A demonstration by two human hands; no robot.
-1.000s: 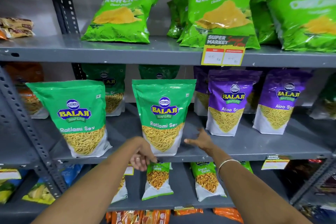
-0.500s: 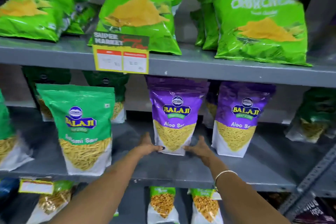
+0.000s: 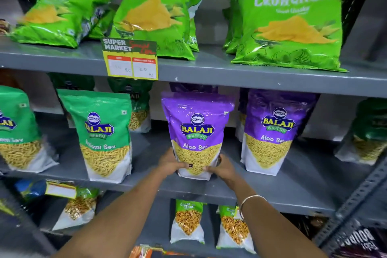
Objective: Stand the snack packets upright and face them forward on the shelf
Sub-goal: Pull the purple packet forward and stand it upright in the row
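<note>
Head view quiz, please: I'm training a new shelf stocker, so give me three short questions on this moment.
1. True or false: both hands grip the purple Aloo Sev packet.
2. Which wrist wears the bangle? A left, B right.
3. Fill in: the yellow price tag hangs from the ___ shelf edge.

Key: 1 true; the left hand and right hand clasp its base. 2 B. 3 top.

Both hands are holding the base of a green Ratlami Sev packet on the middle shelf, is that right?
Not quite. The head view shows the left hand and the right hand holding the base of a purple Aloo Sev packet on the middle shelf, not a green one.
</note>
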